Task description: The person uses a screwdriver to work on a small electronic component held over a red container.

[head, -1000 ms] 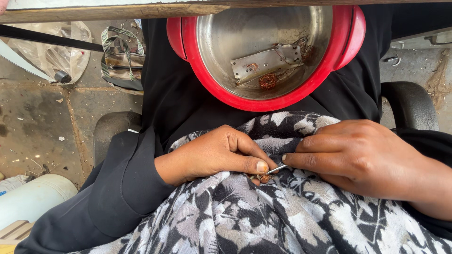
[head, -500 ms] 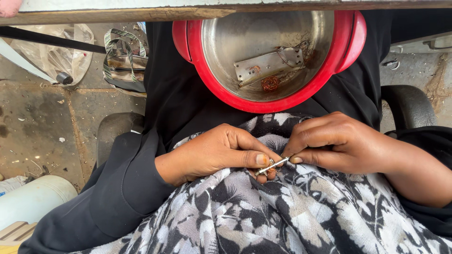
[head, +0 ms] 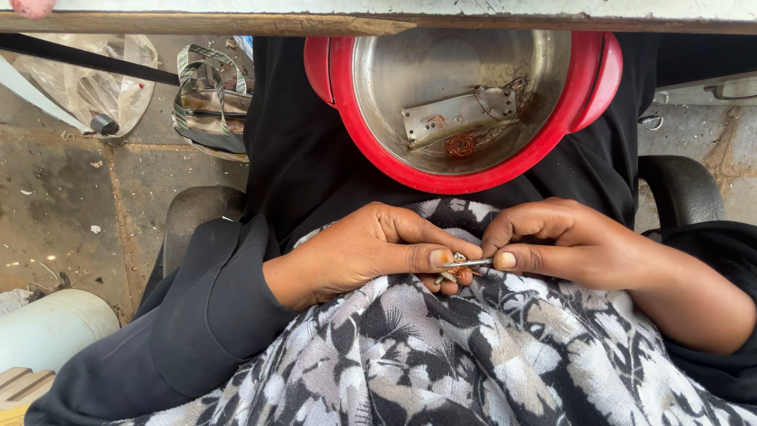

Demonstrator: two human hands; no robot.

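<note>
Both hands, left hand (head: 371, 256) and right hand (head: 568, 244), pinch a thin metal pin (head: 467, 263) over patterned cloth (head: 473, 355), below a round steel-lined red bowl (head: 461, 110).

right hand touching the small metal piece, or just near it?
Touching. The head view shows the right hand pinching one end of the small metal piece at its fingertips; the left hand pinches the other end.

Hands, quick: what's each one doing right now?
Left hand: closed, pinching a thin metal pin.
Right hand: closed, pinching the pin's other end.
</note>
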